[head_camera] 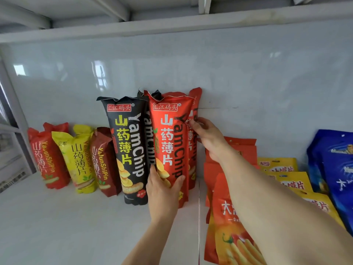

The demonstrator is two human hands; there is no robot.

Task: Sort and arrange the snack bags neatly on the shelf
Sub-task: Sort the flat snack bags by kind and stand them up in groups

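Observation:
A tall red YamChip bag [170, 131] stands upright in the middle of the white shelf [66, 226]. My left hand [162, 192] grips its lower part from the front. My right hand [208, 138] holds its upper right edge, next to another red YamChip bag [194, 104] behind it. A tall black YamChip bag [128, 150] stands just to the left, with a second black one [148, 138] partly hidden between them.
Three shorter bags stand at the left: red [47, 159], yellow [80, 161] and dark red [104, 163]. Orange bags [229, 226], yellow bags [286, 175] and blue bags [336, 169] lie at the right. An upper shelf [172, 25] hangs overhead.

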